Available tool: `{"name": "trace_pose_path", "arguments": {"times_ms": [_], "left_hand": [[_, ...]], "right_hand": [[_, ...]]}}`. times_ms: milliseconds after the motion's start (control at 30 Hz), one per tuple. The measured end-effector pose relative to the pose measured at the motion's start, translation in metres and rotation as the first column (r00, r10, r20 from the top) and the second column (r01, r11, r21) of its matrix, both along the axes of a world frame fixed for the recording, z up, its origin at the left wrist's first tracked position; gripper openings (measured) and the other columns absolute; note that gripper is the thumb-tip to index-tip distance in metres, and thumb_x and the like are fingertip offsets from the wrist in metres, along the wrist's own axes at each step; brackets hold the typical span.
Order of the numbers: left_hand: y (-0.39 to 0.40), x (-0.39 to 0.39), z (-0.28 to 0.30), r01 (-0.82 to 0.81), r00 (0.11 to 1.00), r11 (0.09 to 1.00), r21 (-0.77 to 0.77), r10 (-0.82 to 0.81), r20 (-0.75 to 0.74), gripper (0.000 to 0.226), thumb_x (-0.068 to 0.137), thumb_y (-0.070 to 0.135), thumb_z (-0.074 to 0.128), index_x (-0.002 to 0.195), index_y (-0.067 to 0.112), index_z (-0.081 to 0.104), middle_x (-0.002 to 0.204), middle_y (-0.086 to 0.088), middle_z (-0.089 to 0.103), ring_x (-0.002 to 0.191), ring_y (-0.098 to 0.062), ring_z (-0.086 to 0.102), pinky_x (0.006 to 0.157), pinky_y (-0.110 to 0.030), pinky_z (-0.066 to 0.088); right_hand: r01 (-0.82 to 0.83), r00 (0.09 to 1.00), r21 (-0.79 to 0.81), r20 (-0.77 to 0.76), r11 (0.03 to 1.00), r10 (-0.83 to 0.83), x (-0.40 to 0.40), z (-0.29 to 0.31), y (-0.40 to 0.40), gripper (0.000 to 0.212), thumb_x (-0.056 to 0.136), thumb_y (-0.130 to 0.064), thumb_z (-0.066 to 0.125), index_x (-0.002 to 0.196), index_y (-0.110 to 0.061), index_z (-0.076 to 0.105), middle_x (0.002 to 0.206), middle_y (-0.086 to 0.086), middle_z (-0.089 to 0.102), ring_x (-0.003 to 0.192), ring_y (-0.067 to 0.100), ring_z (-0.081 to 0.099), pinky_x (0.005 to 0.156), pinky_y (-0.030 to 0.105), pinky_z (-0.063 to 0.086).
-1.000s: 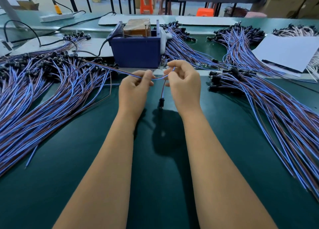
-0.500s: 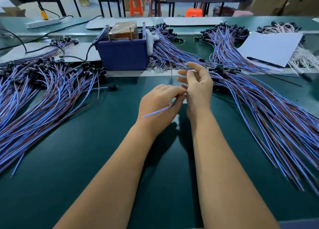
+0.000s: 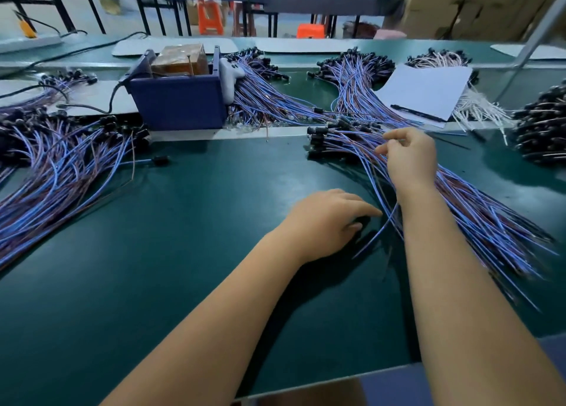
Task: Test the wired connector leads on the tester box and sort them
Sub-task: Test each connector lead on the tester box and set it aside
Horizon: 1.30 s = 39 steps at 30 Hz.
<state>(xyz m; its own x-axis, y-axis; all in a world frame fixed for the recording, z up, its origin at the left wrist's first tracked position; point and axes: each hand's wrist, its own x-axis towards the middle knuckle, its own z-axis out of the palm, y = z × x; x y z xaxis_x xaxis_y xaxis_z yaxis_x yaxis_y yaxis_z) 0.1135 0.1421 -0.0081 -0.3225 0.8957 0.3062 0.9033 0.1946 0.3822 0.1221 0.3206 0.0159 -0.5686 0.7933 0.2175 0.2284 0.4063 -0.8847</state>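
Note:
The blue tester box stands at the back left of the green mat. My right hand hovers over the right pile of blue and brown leads, thumb and forefinger pinched on one blue lead. That lead curves down to a loose tail near my left hand. My left hand lies palm down on the mat, fingers loosely curled, and its fingertips stop just short of the lead. A big pile of leads covers the left side. One single lead lies apart beside it.
More lead bundles lie behind the box and at the back right. A white sheet with a pen rests on them. A heap of black connectors sits at the far right. A cable runs left from the box.
Both hands have left the tester box and swung right to the right pile, carrying the lead. My left hand has let go of its tail and dropped onto the mat.

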Motion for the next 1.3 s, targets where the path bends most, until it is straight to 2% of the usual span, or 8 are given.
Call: {"name": "trace_pose_path", "arguments": {"times_ms": [133, 233, 433, 600, 767, 933, 1067, 1300], "left_hand": [[-0.006, -0.010, -0.004, -0.121, 0.991, 0.992, 0.040, 0.118, 0.060, 0.030, 0.092, 0.012, 0.059, 0.120, 0.017, 0.069, 0.123, 0.000, 0.066, 0.115, -0.024, 0.057, 0.095, -0.036, 0.043], [-0.019, -0.026, -0.007, -0.319, 0.947, 0.948, 0.019, 0.317, 0.058, 0.027, 0.094, 0.020, 0.055, 0.117, 0.022, 0.070, 0.126, 0.002, 0.063, 0.118, -0.024, 0.053, 0.098, -0.032, 0.039], [-0.066, -0.069, -0.001, -0.660, 0.745, 0.751, -0.041, 0.660, 0.095, 0.030, 0.094, 0.028, 0.051, 0.119, 0.028, 0.067, 0.131, 0.000, 0.058, 0.125, -0.026, 0.045, 0.098, -0.036, 0.038], [-0.129, -0.103, -0.004, -0.818, 0.576, 0.575, -0.030, 0.816, -0.049, 0.034, 0.091, 0.018, 0.051, 0.118, 0.027, 0.070, 0.152, -0.002, 0.043, 0.143, -0.027, 0.030, 0.113, -0.042, 0.028], [-0.163, -0.121, -0.006, -0.909, 0.416, 0.416, -0.002, 0.909, 0.034, 0.039, 0.091, 0.020, 0.053, 0.129, 0.021, 0.061, 0.157, -0.006, 0.033, 0.146, -0.029, 0.021, 0.115, -0.042, 0.025], [-0.176, -0.130, -0.002, -0.982, 0.181, 0.185, -0.030, 0.977, 0.111, 0.052, 0.091, 0.021, 0.053, 0.142, 0.018, 0.045, 0.159, -0.014, 0.025, 0.147, -0.032, 0.014, 0.117, -0.048, 0.015], [-0.178, -0.132, -0.007, -0.986, 0.159, 0.166, -0.033, 0.974, 0.163, 0.048, 0.091, 0.013, 0.049, 0.138, 0.021, 0.049, 0.139, -0.009, 0.052, 0.134, -0.033, 0.031, 0.109, -0.043, 0.023], [-0.183, -0.133, -0.011, -0.973, 0.205, 0.150, 0.178, 0.912, 0.355, 0.035, 0.095, 0.009, 0.049, 0.124, 0.024, 0.062, 0.109, -0.002, 0.070, 0.108, -0.030, 0.058, 0.093, -0.041, 0.045]], "right_hand": [[0.091, 0.953, 0.181, 0.270, 0.979, -0.139, 0.001, 0.005, -0.004, 0.037, 0.086, -0.008, 0.042, 0.111, -0.025, 0.063, 0.122, 0.008, 0.062, 0.119, 0.034, 0.047, 0.100, 0.042, 0.036], [0.071, 0.940, 0.297, 0.299, 0.952, -0.163, -0.009, 0.014, -0.030, 0.036, 0.089, -0.017, 0.046, 0.120, -0.026, 0.060, 0.133, 0.011, 0.053, 0.125, 0.034, 0.040, 0.102, 0.043, 0.029], [-0.220, 0.951, 0.215, 0.263, 0.951, 0.161, -0.051, 0.017, -0.115, 0.028, 0.091, -0.021, 0.047, 0.114, -0.025, 0.063, 0.124, 0.008, 0.059, 0.119, 0.032, 0.046, 0.102, 0.039, 0.034], [-0.560, 0.822, 0.023, 0.142, 0.828, 0.552, -0.077, 0.003, -0.189, 0.024, 0.091, -0.012, 0.048, 0.110, -0.015, 0.063, 0.113, 0.014, 0.063, 0.100, 0.028, 0.056, 0.091, 0.037, 0.044], [-0.611, 0.775, 0.074, 0.255, 0.788, 0.578, -0.091, -0.023, -0.213, 0.028, 0.092, -0.012, 0.049, 0.114, -0.015, 0.064, 0.121, 0.009, 0.059, 0.113, 0.027, 0.053, 0.103, 0.040, 0.039], [-0.601, 0.792, 0.003, 0.138, 0.799, 0.595, -0.092, -0.025, -0.205, 0.025, 0.091, -0.010, 0.047, 0.108, -0.013, 0.065, 0.111, 0.003, 0.065, 0.096, 0.016, 0.053, 0.075, 0.022, 0.035], [-0.631, 0.753, 0.025, 0.259, 0.775, 0.605, -0.099, -0.022, -0.203, 0.026, 0.090, -0.013, 0.047, 0.107, -0.020, 0.065, 0.113, -0.003, 0.064, 0.102, 0.018, 0.056, 0.093, 0.034, 0.044], [-0.638, 0.751, -0.042, 0.186, 0.769, 0.633, -0.099, -0.027, -0.194, 0.025, 0.091, -0.014, 0.047, 0.104, -0.023, 0.067, 0.107, -0.007, 0.065, 0.092, 0.013, 0.056, 0.068, 0.023, 0.039]]}}
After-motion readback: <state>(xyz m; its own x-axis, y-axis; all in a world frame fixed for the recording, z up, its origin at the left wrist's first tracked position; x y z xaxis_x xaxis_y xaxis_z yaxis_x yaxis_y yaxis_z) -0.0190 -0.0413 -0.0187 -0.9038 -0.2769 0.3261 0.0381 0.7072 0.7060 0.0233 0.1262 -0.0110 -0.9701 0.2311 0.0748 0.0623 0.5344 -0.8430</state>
